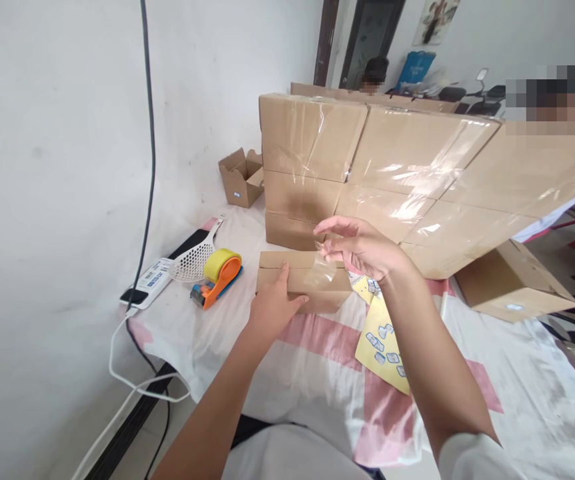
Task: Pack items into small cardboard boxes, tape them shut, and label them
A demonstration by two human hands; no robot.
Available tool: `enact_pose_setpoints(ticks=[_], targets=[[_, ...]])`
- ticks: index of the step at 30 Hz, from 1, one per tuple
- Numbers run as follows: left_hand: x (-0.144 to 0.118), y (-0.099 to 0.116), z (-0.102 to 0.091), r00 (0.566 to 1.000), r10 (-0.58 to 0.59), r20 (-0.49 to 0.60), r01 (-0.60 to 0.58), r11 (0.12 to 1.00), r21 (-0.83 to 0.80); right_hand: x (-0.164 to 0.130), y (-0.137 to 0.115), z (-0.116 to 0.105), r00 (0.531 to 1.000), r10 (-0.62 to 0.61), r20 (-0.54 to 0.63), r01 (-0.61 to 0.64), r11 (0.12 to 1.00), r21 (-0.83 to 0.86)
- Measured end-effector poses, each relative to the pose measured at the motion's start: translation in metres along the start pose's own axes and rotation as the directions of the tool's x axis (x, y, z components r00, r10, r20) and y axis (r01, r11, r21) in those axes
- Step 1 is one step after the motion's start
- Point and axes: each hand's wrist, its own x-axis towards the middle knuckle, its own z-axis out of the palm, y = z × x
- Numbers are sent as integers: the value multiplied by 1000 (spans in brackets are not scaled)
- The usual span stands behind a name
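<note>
A small closed cardboard box lies in front of me on the table. My left hand rests on its left part, index finger stretched over the top and thumb along the front edge. My right hand is just above the box's right part. Thumb and index finger pinch a short strip of clear tape, which hangs down over the box top. Whether the strip's lower end touches the cardboard, I cannot tell. Left of the box sits an orange tape dispenser with a yellow roll.
Tape-wrapped cardboard boxes form a tall stack behind. Open boxes stand on both sides. A white perforated scoop and power strip lie left; yellow sticker sheets lie right. A black cable hangs along the wall. Other people are beyond.
</note>
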Motion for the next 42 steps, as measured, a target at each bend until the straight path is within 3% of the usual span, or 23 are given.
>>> enact_pose_setpoints(ticks=[5, 8, 11, 18, 24, 31, 34, 39, 42], targets=[[2, -4, 1, 999, 18, 28, -17, 999, -32, 33, 37, -5, 993, 117, -26, -119, 990, -76], [1, -7, 1, 999, 36, 29, -35, 998, -49, 51, 58, -4, 985, 117, -130, -138, 977, -165], [-1, -8, 1, 998, 45, 36, -43, 997, -60, 61, 68, -4, 981, 115, -158, -148, 967, -209], [1, -8, 4, 1000, 28, 14, -28, 1000, -15, 72, 77, -5, 992, 11, -126, -55, 933, -356], [2, -9, 7, 1000, 22, 5, -22, 1000, 4, 74, 84, -8, 996, -55, -69, 8, 837, -548], [-3, -11, 33, 988, 155, 3, -155, 982, 108, 78, 89, -11, 988, -141, -63, 67, 759, -648], [-6, -13, 42, 989, 145, -10, -142, 981, 133, 79, 89, -9, 985, -167, -52, 86, 722, -686], [-9, -15, 43, 990, 140, 2, -139, 984, 108, 71, 85, -4, 960, -261, 98, 239, 587, -774], [-7, -14, 43, 990, 144, -10, -142, 982, 122, 65, 87, -1, 958, -251, 139, 248, 483, -840]])
